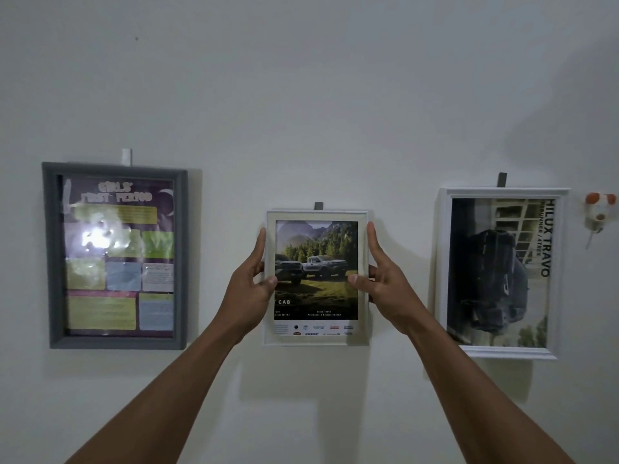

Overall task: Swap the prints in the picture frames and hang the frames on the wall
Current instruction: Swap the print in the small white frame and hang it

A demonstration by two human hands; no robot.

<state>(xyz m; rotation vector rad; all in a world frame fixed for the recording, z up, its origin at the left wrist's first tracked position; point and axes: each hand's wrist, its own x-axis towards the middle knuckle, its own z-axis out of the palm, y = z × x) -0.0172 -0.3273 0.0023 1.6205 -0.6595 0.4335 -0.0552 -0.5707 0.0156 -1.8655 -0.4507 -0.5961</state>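
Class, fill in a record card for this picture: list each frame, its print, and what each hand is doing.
Left frame: grey frame, purple "Girls' First Period" poster
Middle frame: small frame, print of two pickup trucks by a forest
Right frame: white frame, "Hilux Travo" print turned sideways
Left hand: grips small frame's left edge
Right hand: grips its right edge

Three upright frames on wall: grey frame point(115, 256), cream frame point(316, 216), white frame point(502, 272).
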